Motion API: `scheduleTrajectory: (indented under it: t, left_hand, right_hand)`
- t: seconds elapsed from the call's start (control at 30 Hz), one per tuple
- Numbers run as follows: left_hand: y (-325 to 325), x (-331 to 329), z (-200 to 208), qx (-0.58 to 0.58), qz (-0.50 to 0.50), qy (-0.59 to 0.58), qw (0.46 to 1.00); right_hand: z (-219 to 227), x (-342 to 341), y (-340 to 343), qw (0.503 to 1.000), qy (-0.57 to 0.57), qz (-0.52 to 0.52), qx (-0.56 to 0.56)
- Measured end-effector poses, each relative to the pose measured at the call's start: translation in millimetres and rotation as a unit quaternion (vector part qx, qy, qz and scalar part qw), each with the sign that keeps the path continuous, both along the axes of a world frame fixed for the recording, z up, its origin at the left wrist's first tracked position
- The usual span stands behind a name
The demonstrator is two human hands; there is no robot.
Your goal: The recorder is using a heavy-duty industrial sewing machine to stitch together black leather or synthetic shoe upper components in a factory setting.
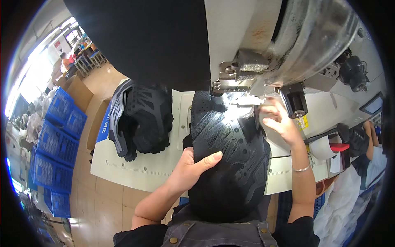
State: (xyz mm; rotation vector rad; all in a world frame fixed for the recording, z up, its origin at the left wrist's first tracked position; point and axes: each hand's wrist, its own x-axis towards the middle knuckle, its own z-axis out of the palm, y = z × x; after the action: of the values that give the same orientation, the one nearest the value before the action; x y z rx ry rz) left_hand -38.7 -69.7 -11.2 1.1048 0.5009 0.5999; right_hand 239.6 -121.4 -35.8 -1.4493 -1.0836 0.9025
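A black shoe upper (230, 160) with perforations and raised ribs lies under the sewing machine's lit needle area (238, 108). Its near end hangs over the table's front edge against my apron. My left hand (192, 168) grips the upper's left edge, thumb on top and fingers hidden underneath. Just right of the presser foot, my right hand (282, 123) is raised with thumb and fingers apart, and nothing shows between them. Its fingertips are close to the machine's small metal parts. On the table to the left sits a pile of black and grey shoe uppers (144, 117).
The sewing machine's head (247, 33) and a black panel (144, 37) overhang the work. Blue crates (57, 148) are stacked on the floor at left beside a cardboard box (80, 92). A red object (339, 147) lies at right, where another person's arm (369, 142) shows.
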Motion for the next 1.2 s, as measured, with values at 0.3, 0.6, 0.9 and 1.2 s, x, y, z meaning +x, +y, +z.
scheduleTrajectory:
  t: [0.3,0.6,0.9,1.2]
  left_hand:
    - [12,-5,0,0.005,-0.021,0.006,1.000]
    - [16,-14,3,0.018,-0.007,0.036,0.999]
    - [15,-14,7,0.043,0.062,0.027,0.997]
    - [36,-6,12,0.124,0.067,0.036,0.989]
  right_hand:
    - [-1,17,34,0.994,-0.107,-0.013,0.023]
    - [49,-28,-53,0.990,0.138,0.016,0.013]
    - [23,-66,-63,0.982,0.104,-0.077,0.138]
    - [21,-68,-51,0.979,0.063,-0.110,0.158]
